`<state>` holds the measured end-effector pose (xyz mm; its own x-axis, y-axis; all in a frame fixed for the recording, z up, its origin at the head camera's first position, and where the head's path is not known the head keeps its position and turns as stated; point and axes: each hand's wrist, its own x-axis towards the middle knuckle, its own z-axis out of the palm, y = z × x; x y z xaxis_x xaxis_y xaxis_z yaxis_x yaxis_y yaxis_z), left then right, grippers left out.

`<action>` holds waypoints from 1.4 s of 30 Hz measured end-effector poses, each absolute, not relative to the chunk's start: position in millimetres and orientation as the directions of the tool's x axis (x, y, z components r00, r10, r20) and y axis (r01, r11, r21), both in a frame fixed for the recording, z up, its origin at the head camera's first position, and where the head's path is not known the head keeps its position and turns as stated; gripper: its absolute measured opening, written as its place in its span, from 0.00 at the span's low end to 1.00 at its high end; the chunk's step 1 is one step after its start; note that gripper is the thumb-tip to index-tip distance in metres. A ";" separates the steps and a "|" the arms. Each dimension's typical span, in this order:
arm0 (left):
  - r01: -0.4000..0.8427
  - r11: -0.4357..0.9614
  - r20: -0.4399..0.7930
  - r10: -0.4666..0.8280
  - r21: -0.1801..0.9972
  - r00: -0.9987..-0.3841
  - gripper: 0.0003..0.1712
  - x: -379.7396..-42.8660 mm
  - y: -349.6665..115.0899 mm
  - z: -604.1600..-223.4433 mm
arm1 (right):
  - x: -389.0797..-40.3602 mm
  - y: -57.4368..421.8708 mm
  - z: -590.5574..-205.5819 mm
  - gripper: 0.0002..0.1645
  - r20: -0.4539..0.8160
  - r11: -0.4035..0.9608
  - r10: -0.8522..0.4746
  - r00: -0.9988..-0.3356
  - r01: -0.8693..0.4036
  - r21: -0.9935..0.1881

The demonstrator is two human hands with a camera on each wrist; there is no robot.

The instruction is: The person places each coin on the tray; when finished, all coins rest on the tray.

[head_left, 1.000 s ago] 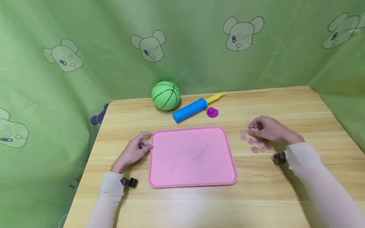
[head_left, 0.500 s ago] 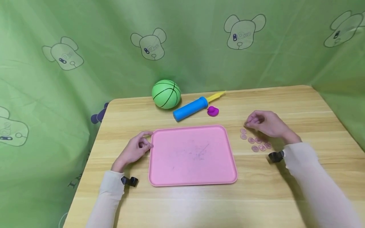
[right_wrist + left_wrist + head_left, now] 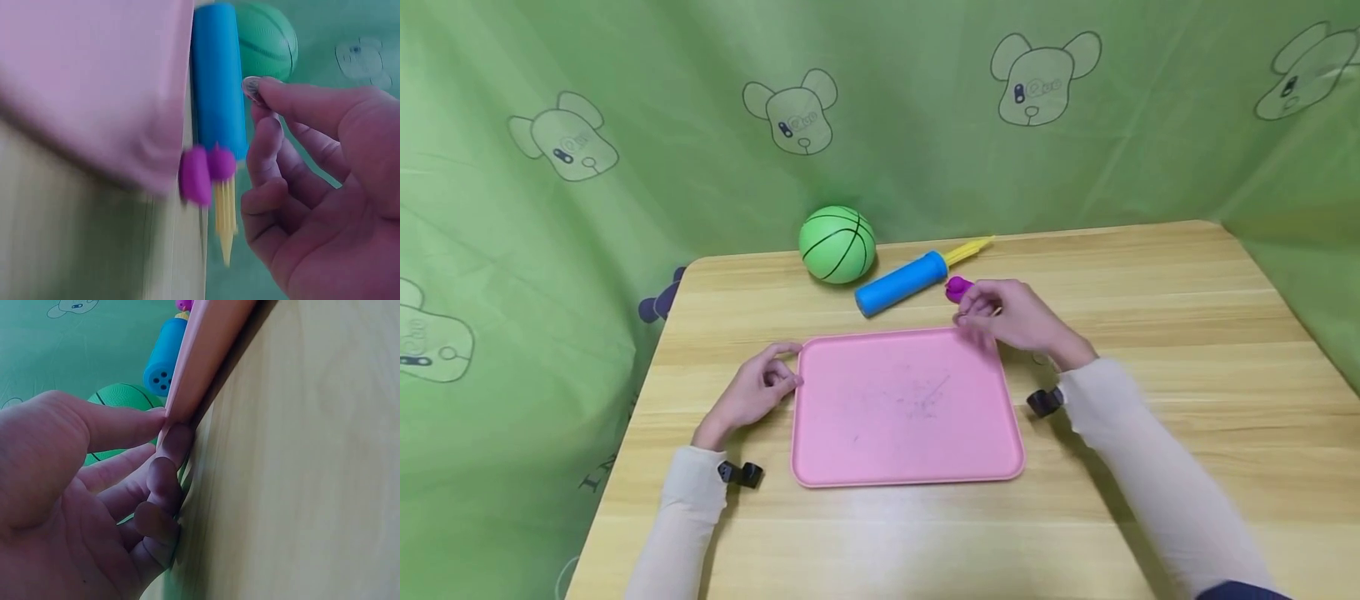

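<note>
The coin is up by the far right corner of the tray, pinched between thumb and fingertip of the right hand, which I see has swung in from the right over the last half second; whether it hangs quite over the tray I can't tell. I read the carry as nearly done, the coin not yet set down, while the left hand grips the tray's left edge.

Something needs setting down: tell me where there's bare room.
Bare: inside the pink tray, away from the right hand; the table in front of it, between the sleeves. Crowded: behind the tray, with the ball, blue pump and purple toy.
</note>
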<state>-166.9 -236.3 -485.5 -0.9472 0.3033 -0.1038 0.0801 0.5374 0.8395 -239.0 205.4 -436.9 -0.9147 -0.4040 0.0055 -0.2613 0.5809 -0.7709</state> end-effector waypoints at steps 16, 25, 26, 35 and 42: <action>0.077 0.528 -0.092 0.288 0.846 -0.953 0.29 -166.9 -235.5 -484.5 | -232.7 77.4 -450.9 0.06 -0.080 0.485 -0.622 -0.779 -0.303 -0.820; 0.076 0.527 -0.092 0.285 0.847 -0.954 0.30 -166.4 -239.5 -484.5 | -226.2 40.0 -464.9 0.04 -0.067 0.549 -0.571 -0.818 -0.320 -0.772; 0.077 0.526 -0.092 0.289 0.847 -0.953 0.30 -166.5 -239.3 -484.7 | -225.3 39.1 -466.0 0.04 -0.066 0.568 -0.557 -0.828 -0.322 -0.757; 0.089 0.513 -0.084 0.304 0.854 -0.949 0.30 -168.8 -236.4 -483.9 | -219.0 33.9 -469.1 0.03 -0.032 0.680 -0.510 -0.860 -0.380 -0.628; 0.078 0.512 -0.094 0.301 0.856 -0.949 0.30 -167.7 -235.8 -486.6 | -212.8 38.2 -462.1 0.07 -0.034 0.644 -0.485 -0.874 -0.331 -0.690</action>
